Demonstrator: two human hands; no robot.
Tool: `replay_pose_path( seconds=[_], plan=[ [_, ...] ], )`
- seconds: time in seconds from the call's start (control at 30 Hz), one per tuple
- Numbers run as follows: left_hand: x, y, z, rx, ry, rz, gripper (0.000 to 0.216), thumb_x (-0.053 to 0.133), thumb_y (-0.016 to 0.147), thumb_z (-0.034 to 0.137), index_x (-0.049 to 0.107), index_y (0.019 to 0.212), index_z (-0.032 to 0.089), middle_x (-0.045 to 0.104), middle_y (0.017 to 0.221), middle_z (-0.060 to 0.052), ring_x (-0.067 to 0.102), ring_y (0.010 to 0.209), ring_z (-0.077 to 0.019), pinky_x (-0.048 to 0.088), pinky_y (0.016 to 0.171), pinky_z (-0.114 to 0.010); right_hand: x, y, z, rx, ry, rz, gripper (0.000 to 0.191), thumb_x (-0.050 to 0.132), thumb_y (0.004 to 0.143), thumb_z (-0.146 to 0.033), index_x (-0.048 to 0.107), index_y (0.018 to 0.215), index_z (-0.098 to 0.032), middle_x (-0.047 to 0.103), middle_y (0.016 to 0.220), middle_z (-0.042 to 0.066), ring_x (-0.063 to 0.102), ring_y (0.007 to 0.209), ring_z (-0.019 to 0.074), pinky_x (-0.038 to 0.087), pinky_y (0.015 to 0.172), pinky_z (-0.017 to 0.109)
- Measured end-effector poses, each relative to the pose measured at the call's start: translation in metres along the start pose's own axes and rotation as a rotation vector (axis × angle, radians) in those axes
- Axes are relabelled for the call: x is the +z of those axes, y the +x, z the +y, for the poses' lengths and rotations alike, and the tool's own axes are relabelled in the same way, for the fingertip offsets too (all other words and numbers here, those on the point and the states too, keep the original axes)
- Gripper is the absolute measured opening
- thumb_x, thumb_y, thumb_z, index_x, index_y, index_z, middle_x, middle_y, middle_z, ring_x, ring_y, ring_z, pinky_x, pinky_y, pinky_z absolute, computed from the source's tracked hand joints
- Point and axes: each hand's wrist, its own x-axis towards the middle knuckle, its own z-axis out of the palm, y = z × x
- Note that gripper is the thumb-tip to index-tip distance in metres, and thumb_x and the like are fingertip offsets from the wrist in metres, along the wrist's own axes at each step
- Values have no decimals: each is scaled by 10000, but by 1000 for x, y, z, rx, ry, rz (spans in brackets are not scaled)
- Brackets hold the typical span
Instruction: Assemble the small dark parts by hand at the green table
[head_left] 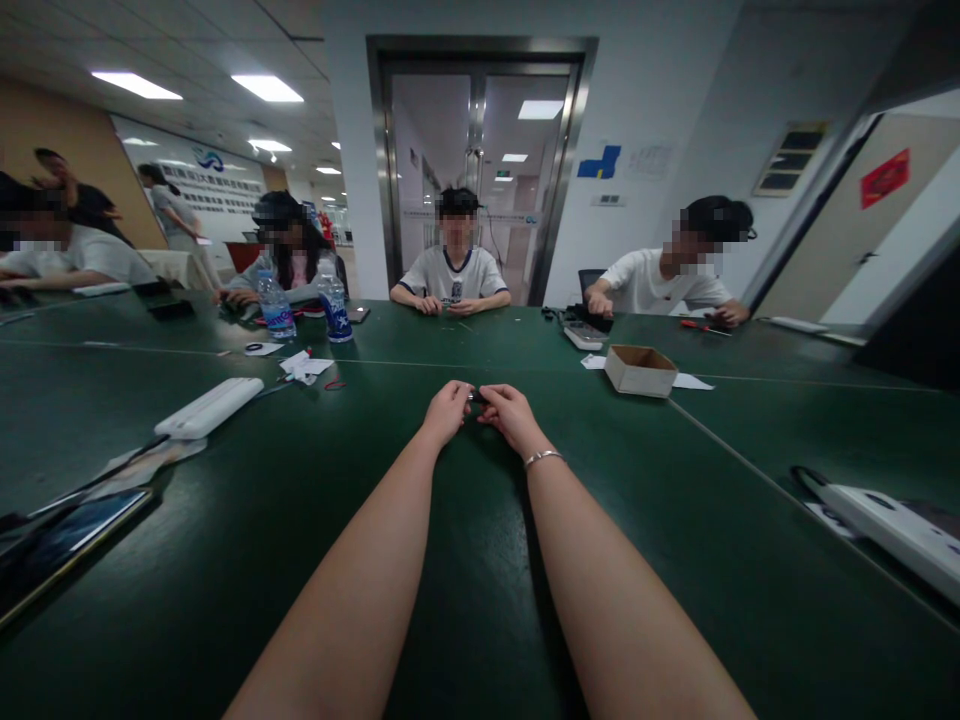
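Left hand [448,408]: is lying low over the tabletop [420,560] with its fingers curled narrow, pinching the left end of a small dark part [478,397].
Right hand [510,411]: is closing its fingertips on the other end of the same part, so the two hands are meeting at mid-table; a silver bracelet [543,458] is sitting on its wrist.
Small dark part: is being held between both sets of fingertips, just above the green surface; it is too small to tell what it is.
Just beyond, right: an open cardboard box [640,370] is standing on the tabletop, well apart from the hands, with a white paper sheet [691,381] lying beside it.
Just beyond, left: white paper scraps [307,365] are lying near a white oblong device [210,407].
Near edges: a dark-screened phone [64,545] is lying at the lower left, and a second white device [889,525] with a black cable is lying at the lower right.
Far side: two water bottles [334,306] are standing upright at the left, and a person in a white shirt [452,275] is sitting straight across with both hands together on the tabletop.
Others: more seated people are working along the far edge, to the left and the right.
Backdrop: a glass double door [480,170] is standing shut behind them.
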Motion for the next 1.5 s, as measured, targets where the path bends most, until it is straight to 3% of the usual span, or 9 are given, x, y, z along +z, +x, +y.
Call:
replay_pose_path(
  seconds=[0.1,0.27,0.47,0.67,0.93,1.03,1.2,1.33,1.5],
  plan=[
    [0,1,-1,-2,3,13,199,491,855,270,607,991,184,555,723,-5,495,571,-92,364,443,-159,0,0,0,-8,-13,-4,107,691,813,-173,592,833,-138,576,553,-40,521,389,63,550,478,199],
    [0,2,-4,6,36,-5,270,419,900,347,612,982,177,509,647,14,438,487,-83,341,425,-177,1,0,2,-11,-39,-2,95,679,821,-173,591,829,-139,577,546,-43,527,380,63,539,467,186],
    [0,4,-9,54,39,16,228,495,824,225,620,1012,198,604,861,-33,547,710,-123,385,468,-166,1,0,1,-24,-47,-13,118,695,812,-185,587,823,-138,572,524,-42,525,371,71,526,448,186],
    [0,0,-3,13,37,6,227,467,856,323,623,964,197,549,704,2,465,541,-94,362,460,-181,2,1,2,-29,-52,-7,111,682,817,-188,586,801,-135,536,474,-54,501,355,76,524,436,195],
    [-1,0,-1,11,12,-4,271,382,880,309,613,953,190,487,646,4,452,536,-110,344,429,-185,2,1,2,-24,-44,-7,141,704,803,-220,586,794,-143,532,491,-54,489,362,73,534,454,207],
    [-1,1,-3,9,26,1,222,429,844,250,613,953,191,513,695,3,451,539,-99,352,431,-181,1,1,2,-23,-59,-3,153,716,794,-233,593,810,-143,539,506,-53,502,369,74,534,458,205],
    [0,1,-4,20,42,-1,240,428,871,322,606,968,194,489,652,11,462,549,-109,358,432,-181,1,1,3,-23,-54,-15,174,723,784,-254,588,804,-145,536,498,-56,499,370,74,539,466,209],
    [0,1,-5,24,60,-4,232,467,829,235,599,1017,203,532,745,1,474,575,-100,383,452,-180,0,2,4,-32,-70,-13,159,707,794,-245,591,820,-139,540,503,-56,511,376,72,534,469,202],
    [0,-1,-3,33,67,-13,251,419,872,282,606,1008,184,509,661,9,458,533,-104,359,436,-188,0,3,5,-40,-59,-21,184,724,777,-256,592,823,-136,546,499,-54,509,370,80,526,455,211]
  ],
)
